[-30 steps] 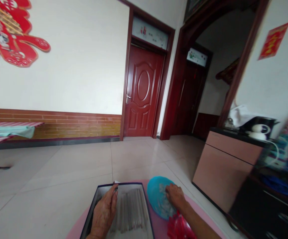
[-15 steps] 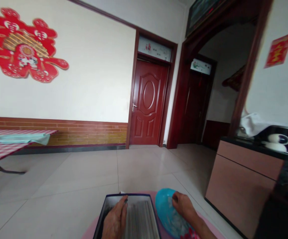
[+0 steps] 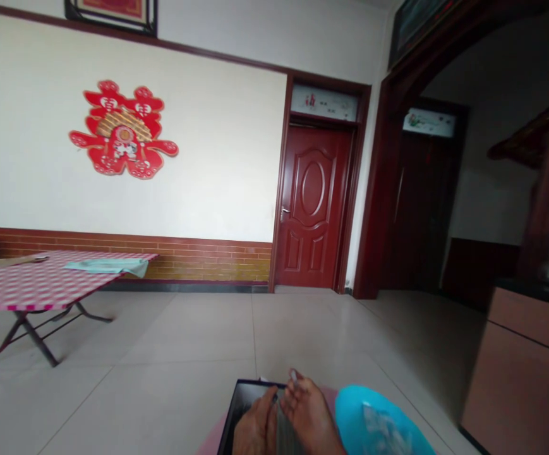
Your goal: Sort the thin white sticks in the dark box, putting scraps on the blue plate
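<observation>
A dark-edged box (image 3: 230,411) with a pale inside stands low in front of me, holding a row of thin, greyish upright pieces (image 3: 286,439). My left hand (image 3: 254,426) lies over its left part, fingers stretched and resting against the row. Above the box's right side is my right hand (image 3: 309,414), fingers curled in a pinch. Something small and whitish shows at its fingertips, too blurred to name. To the right sits a bright blue plastic basin (image 3: 352,411) with clear, thin plastic-like pieces (image 3: 383,430) in it.
Box and basin rest on a pink round surface (image 3: 215,436). A folding table (image 3: 84,284) with a checked top and light green cloth (image 3: 113,265) stands left. A brown cabinet (image 3: 515,366) is at right. Behind are a red door (image 3: 312,202) and tiled floor (image 3: 198,335).
My right hand has moved left from the blue basin to above the box, beside my left hand. The left hand stays at the box. The camera view has turned left.
</observation>
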### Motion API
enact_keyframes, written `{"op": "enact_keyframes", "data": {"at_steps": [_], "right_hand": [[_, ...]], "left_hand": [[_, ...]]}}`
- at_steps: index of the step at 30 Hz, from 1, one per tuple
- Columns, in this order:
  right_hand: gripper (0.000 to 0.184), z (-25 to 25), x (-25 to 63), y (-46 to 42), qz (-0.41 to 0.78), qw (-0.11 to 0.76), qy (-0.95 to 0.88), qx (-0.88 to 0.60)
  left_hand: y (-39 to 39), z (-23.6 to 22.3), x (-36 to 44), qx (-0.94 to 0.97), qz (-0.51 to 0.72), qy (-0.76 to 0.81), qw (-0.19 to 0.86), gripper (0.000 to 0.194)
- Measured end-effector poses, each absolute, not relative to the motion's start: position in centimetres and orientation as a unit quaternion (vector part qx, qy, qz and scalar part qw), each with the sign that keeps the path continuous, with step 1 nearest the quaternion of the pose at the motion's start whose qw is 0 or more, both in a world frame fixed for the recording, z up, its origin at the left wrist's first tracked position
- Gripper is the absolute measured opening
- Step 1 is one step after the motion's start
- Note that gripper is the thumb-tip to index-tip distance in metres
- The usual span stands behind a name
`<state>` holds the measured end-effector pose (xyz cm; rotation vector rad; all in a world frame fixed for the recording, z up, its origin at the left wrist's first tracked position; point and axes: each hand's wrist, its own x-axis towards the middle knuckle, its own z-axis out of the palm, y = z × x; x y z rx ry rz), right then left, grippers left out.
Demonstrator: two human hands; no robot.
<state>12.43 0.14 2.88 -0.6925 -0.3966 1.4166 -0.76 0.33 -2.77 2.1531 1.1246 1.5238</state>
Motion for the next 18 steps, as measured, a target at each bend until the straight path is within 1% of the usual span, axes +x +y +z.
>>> {"op": "enact_keyframes", "data": {"at_steps": [3,8,13,18], "right_hand": [[0.036,1.8,11.6,0.1,0.661,0.679,-0.126,-0.293],[0.039,0.3,11.0,-0.7,0.642,0.66,-0.224,-0.32],[0.041,1.0,10.7,-1.5,0.6,0.636,-0.332,-0.355],[0.039,1.8,10.8,-1.7,0.569,0.655,-0.303,-0.394]], "left_hand": [[0.4,-2.7,-0.8,0.747,0.511,0.397,0.152,0.034],[-0.2,-1.8,-0.6,0.744,0.512,0.413,0.122,0.036],[-1.0,-0.6,-0.5,0.754,0.49,0.428,0.086,0.038],[-1.0,-1.1,-0.5,0.762,0.487,0.424,0.044,0.038]]}}
